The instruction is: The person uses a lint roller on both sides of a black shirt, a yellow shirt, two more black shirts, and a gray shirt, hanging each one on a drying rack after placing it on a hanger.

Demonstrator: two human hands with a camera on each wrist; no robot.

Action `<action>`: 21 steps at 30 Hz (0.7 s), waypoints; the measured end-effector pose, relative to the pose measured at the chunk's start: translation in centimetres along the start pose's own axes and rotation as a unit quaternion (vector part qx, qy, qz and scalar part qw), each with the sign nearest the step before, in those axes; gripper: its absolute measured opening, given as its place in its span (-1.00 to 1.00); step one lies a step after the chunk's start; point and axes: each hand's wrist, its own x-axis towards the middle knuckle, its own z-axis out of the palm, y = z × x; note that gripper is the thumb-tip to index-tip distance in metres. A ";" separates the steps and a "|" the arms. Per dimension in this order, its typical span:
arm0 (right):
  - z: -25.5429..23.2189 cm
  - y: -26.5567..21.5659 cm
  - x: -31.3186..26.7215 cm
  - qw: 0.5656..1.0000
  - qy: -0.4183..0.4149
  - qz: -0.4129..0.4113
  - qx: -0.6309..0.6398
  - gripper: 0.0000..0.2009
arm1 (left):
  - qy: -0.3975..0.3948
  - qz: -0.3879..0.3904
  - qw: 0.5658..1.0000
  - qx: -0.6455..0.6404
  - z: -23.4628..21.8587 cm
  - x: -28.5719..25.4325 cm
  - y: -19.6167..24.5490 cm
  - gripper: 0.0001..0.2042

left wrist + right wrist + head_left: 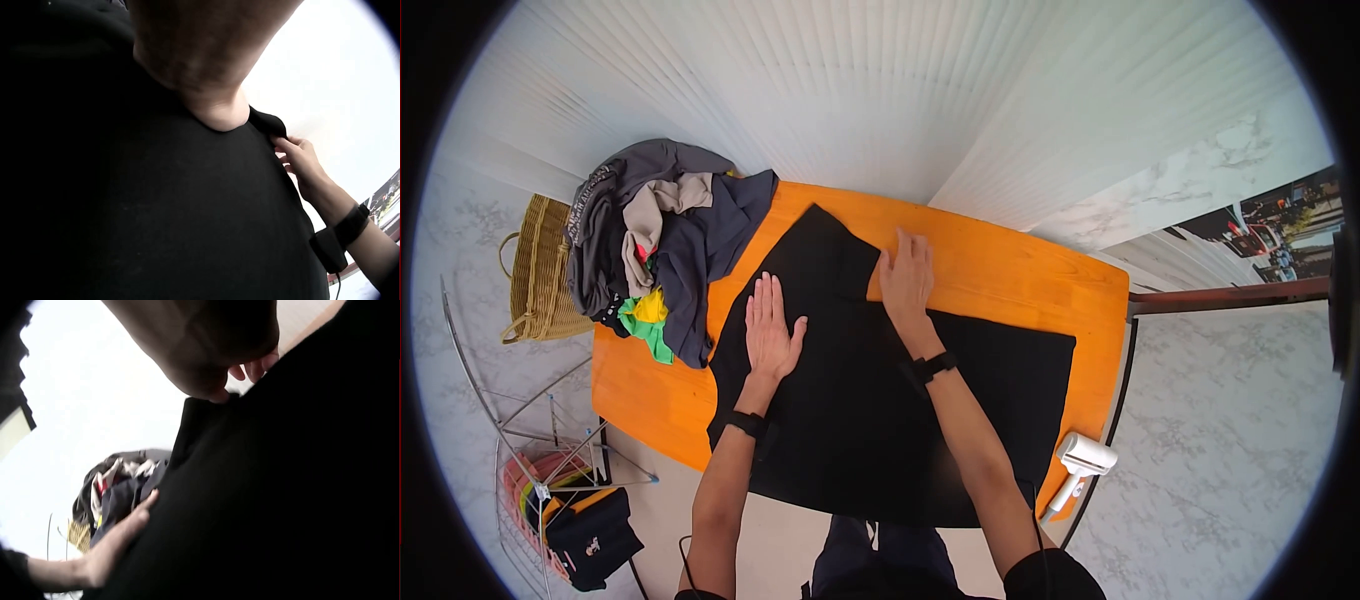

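Observation:
A black garment, seemingly a T-shirt [840, 400], lies spread over the orange table [990, 265]. My left hand [770, 335] rests flat on its left part, fingers straight and pointing away. My right hand [908, 285] lies at the notch along the far edge, wrist over the cloth. Its loosely bent fingers reach past the edge over the wood, and its thumb is right at the corner of the sleeve-like flap. In the left wrist view that flap [269, 120] stands slightly raised beside my right hand [306, 165].
Piled clothes [690, 235] sit at the table's left end, beside a woven basket [540, 265]. A white handheld appliance [1085, 455] lies at the near right corner. Left of the table stands a metal rack [540, 490] with dark clothing on it. White ridged panels [870, 90] rise behind.

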 end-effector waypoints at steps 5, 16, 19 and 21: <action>0.8 -3.6 -3.5 0.969 -0.105 -0.209 0.082 -0.59 | -0.010 -0.015 1.000 -0.007 0.1 0.2 0.0 -0.23; -7.5 -2.0 -6.2 0.993 -0.098 -0.062 0.030 -0.27 | -0.014 -0.015 1.000 0.023 -0.7 0.3 -0.3 -0.20; -17.9 3.4 -12.7 0.997 0.001 0.058 -0.055 -0.38 | -0.025 0.018 0.999 0.015 -2.8 -0.9 -0.8 -0.19; -24.5 7.4 -19.5 0.970 0.051 0.199 -0.131 -0.39 | -0.013 0.019 1.000 0.011 -4.2 -2.4 -1.9 -0.20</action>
